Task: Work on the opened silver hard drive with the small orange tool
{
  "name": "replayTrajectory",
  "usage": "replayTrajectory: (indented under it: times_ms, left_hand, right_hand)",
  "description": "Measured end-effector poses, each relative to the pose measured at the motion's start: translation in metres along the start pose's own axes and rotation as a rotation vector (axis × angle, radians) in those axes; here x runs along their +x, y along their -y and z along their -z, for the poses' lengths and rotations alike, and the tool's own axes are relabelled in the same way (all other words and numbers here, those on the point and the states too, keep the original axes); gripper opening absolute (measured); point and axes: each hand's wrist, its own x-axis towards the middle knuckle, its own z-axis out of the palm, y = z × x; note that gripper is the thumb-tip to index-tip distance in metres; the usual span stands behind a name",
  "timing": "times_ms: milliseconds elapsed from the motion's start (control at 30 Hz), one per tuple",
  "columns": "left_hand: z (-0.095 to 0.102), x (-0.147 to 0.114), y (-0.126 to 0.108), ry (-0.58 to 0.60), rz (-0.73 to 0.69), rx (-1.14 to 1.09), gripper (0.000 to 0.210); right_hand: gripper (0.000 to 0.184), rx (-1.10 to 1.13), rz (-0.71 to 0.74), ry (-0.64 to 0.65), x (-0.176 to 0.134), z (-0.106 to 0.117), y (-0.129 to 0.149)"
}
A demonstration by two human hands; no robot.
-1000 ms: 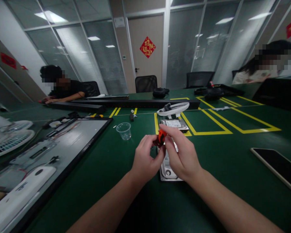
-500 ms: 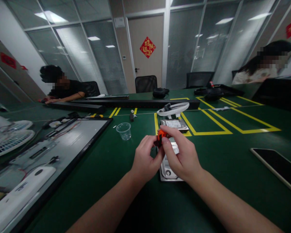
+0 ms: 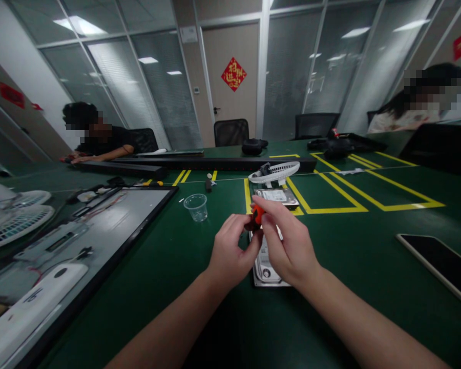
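From my seat, I have my left hand (image 3: 231, 251) and right hand (image 3: 292, 243) clamped on a small orange-and-black, seemingly plastic tool (image 3: 258, 214), above a silver, rectangular metal hard drive (image 3: 266, 273).

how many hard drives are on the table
2: the near drive under the right hand, which partly hides it, and the far drive just in front of the white grille. Others may be hidden.

Glass partitions (image 3: 295, 66) and mesh chairs (image 3: 231, 133) suggest an office.
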Motion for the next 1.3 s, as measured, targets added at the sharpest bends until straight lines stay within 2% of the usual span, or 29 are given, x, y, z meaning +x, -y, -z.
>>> replayTrajectory:
  times_ms: [100, 233, 467, 700, 833, 1000, 1133, 1300]
  left_hand:
    - [-0.0007, -0.0005, 0.0010, -0.026, 0.026, -0.010, 0.017]
    - [-0.0001, -0.0002, 0.0014, -0.019, 0.010, -0.015, 0.013]
    - [-0.0003, 0.0000, -0.0001, 0.019, 0.018, -0.012, 0.005]
    - [-0.0013, -0.0014, 0.0033, -0.050, 0.027, 0.002, 0.022]
    - [-0.0001, -0.0012, 0.0033, -0.023, 0.006, -0.004, 0.019]
    - [-0.0013, -0.0006, 0.0025, 0.002, 0.007, 0.016, 0.010]
    - [-0.0013, -0.0004, 0.0033, -0.052, 0.028, 0.006, 0.021]
    - [0.0004, -0.0004, 0.0028, -0.010, 0.014, -0.011, 0.011]
  right_hand:
    - [0.037, -0.019, -0.005, -0.017, 0.0020, -0.0003, 0.0000]
    - [0.031, -0.052, 0.011, -0.042, 0.0042, 0.0004, 0.0011]
    - [0.041, 0.006, 0.001, 0.008, 0.0013, 0.0007, 0.0000]
    - [0.031, -0.050, 0.009, -0.044, 0.0046, 0.0000, 0.0025]
    - [0.031, -0.043, 0.009, -0.043, 0.0038, 0.0001, 0.0028]
    - [0.041, -0.014, 0.021, 0.000, 0.0016, -0.0013, 0.0009]
    - [0.033, -0.063, 0.018, -0.042, 0.0021, -0.0008, 0.0013]
    - [0.034, -0.072, 0.017, -0.071, 0.0031, 0.0000, 0.0013]
